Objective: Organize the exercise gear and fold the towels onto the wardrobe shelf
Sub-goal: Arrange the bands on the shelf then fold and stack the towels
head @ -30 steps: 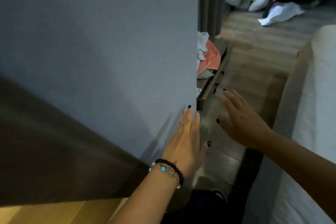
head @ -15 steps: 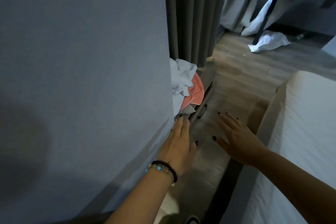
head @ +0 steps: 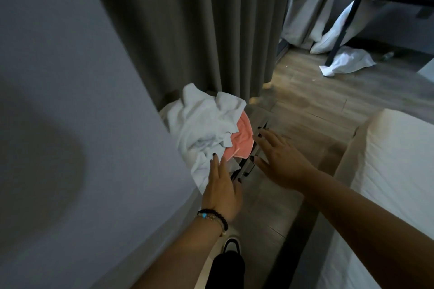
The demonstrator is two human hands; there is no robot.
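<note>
A broad grey panel (head: 70,101), seemingly the side of the wardrobe, fills the left of the view, with a soft shadow across its lower part. Past its right edge hang dark grey curtains (head: 199,30) reaching the floor. At the foot of the curtains, just beyond the panel's edge, lies a crumpled heap of white towels (head: 202,124), and a pink towel (head: 239,143) is tucked under the heap's right side; both sit in what looks like a pulled-out drawer, whose dark front edge and handle (head: 249,164) show at the right of the pile. The left hand (head: 222,190), with beaded bracelets (head: 213,217) at its wrist, reaches forward with fingers straight and close together, its fingertips touching the lower edge of the white towels; it has hold of nothing. The right hand (head: 281,162) hovers flat over the drawer's front edge, fingers spread and extended, gripping nothing, just beside the pink towel. Below the hands a shoe (head: 231,245) stands on the wooden floor (head: 317,105). At the right edge is a white-covered bed (head: 387,171), and far back a white cloth (head: 347,63) lies on the floor beside a black frame (head: 345,21).
</note>
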